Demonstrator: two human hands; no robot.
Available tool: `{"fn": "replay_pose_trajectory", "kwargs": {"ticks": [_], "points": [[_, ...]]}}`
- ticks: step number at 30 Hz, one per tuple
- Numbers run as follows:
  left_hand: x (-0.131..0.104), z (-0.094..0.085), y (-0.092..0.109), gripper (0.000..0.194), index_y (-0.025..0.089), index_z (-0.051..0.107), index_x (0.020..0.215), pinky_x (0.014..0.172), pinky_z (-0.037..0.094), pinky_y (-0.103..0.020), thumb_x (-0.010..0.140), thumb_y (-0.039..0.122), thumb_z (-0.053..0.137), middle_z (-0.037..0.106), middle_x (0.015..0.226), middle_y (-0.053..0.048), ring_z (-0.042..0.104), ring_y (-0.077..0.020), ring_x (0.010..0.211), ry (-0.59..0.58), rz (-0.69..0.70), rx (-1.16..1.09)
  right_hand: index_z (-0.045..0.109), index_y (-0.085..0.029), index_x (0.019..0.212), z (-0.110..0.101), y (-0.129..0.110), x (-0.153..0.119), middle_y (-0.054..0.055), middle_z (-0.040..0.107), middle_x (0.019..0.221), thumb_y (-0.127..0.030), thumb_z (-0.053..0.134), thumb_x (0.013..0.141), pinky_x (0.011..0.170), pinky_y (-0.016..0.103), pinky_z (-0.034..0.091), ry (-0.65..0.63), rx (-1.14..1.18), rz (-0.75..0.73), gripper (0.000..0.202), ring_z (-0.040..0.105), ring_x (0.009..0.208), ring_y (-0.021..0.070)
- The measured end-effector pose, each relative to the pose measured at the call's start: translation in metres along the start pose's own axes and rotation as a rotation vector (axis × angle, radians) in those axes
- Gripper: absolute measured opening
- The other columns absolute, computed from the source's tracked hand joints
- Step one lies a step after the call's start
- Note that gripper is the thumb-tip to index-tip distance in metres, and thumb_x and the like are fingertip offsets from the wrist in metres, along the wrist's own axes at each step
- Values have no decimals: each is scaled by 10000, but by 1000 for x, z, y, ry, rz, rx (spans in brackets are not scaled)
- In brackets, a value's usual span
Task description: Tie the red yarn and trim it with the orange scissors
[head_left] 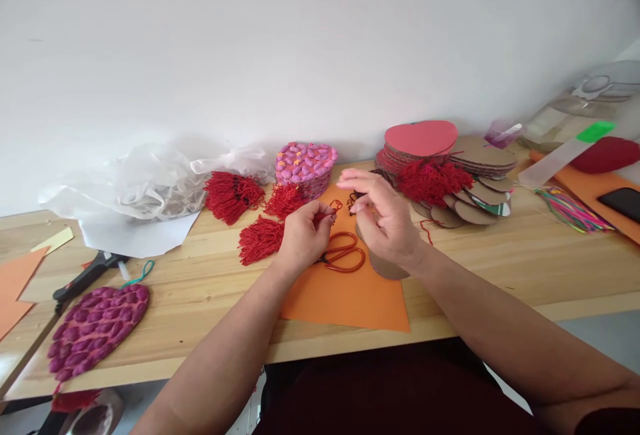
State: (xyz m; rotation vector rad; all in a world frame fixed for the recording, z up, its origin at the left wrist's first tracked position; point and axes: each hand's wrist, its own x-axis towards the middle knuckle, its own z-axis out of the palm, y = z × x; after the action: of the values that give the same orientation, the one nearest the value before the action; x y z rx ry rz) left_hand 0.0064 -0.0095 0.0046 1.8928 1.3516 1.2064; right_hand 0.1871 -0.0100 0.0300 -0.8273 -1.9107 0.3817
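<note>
Your left hand (pixel 304 235) is closed, pinching a short length of red yarn (pixel 336 206) between thumb and fingertips just above the orange paper sheet (pixel 345 298). Your right hand (pixel 387 218) hangs beside it with the fingers loosely spread and curled, fingertips meeting the other end of the same strand; it grips nothing bulky, only that thread, so far as you can tell. The yarn runs roughly left to right between your two hands, a small curl rising in the gap, and both hands are about equally close to it.

The red-handled scissors (pixel 344 255) lie flat on the orange sheet directly below your hands, just toward you from the yarn, loops pointing right and closer to your right wrist. A brown cardboard piece (pixel 387 267) peeks from under your right hand.

To the left of your left hand sit fluffy red yarn tassels (pixel 260 238), soft and fringed. Behind them stands a stack of purple beaded hearts (pixel 306 167), bumpy-surfaced. Behind your right hand, a pile of cardboard hearts (pixel 480 178) is topped with a smooth red one, another tassel draped on it. A single purple heart (pixel 97 328) lies far left on the pale wooden bench (pixel 500 268).
</note>
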Motion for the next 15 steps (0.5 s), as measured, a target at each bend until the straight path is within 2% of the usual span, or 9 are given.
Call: {"fn": "replay_pose_trajectory", "kwargs": {"ticks": [4,7,10,13,15], "points": [[-3,1,0,107,197,642,826,680,480,-268,814,117,572,714,799,-35,647,-165,724,-52,122,142,401,-228,1458,11,-4,-6,122,454,1516,3,378,800,1127,469,451,-206,44,-15,698,455,1403,241],[-3,0,0,125,195,650,836,692,484,-270,807,104,571,722,813,-40,656,-170,742,-55,125,160,356,-198,1482,17,1,-9,146,491,1479,21,386,773,1116,454,458,-249,-2,-5,742,478,1384,229],[-2,0,0,109,198,662,831,677,482,-266,814,123,584,725,795,-32,651,-164,716,-59,77,134,394,-183,1455,18,2,-10,152,583,1367,-8,413,805,1048,445,498,-228,-34,66,673,575,1265,240],[-2,1,0,74,202,670,819,646,479,-259,826,166,606,726,776,-24,640,-154,675,-52,22,84,496,-201,1358,16,1,-7,115,671,1179,-58,463,834,921,404,544,-185,-18,222,544,664,1044,227],[-1,1,1,60,203,674,814,636,482,-254,828,186,618,729,776,-23,643,-152,670,-49,-7,41,569,-204,1237,14,2,-6,103,682,1142,-107,516,839,796,363,562,-161,41,339,413,679,875,197]]}}
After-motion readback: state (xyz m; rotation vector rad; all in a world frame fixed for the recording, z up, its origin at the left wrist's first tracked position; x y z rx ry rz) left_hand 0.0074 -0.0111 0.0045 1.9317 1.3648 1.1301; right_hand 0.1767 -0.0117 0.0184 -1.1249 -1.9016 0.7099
